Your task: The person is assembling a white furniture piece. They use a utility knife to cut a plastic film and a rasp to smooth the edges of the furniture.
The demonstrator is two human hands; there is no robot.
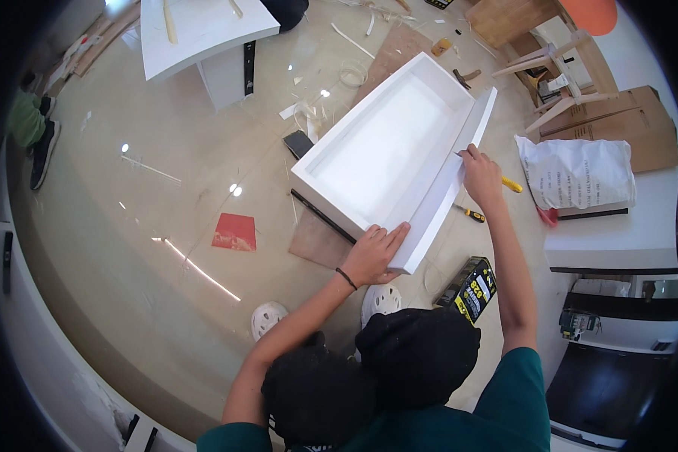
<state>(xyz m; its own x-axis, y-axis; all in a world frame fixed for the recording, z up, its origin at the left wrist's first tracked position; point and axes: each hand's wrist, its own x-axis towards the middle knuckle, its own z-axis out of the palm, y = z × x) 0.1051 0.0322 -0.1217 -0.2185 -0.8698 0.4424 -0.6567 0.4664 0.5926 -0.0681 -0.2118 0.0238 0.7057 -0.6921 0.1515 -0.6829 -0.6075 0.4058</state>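
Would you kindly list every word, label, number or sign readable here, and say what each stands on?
I'll leave the wording uncopied, but print stands on these:
Black-and-yellow box: large lettering and digits, partly legible.
White sack: several lines of dark print, mostly blurred.
Brown cardboard: faint print, too small to read.
Black clothing: white marks at the picture's lower edge, cut off.

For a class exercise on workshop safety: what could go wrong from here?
The yellow-handled tool in the right hand might slip and scratch the white board. The left hand lies close to board and drawer, so it could get pinched. The screwdriver on the floor might be stepped on.
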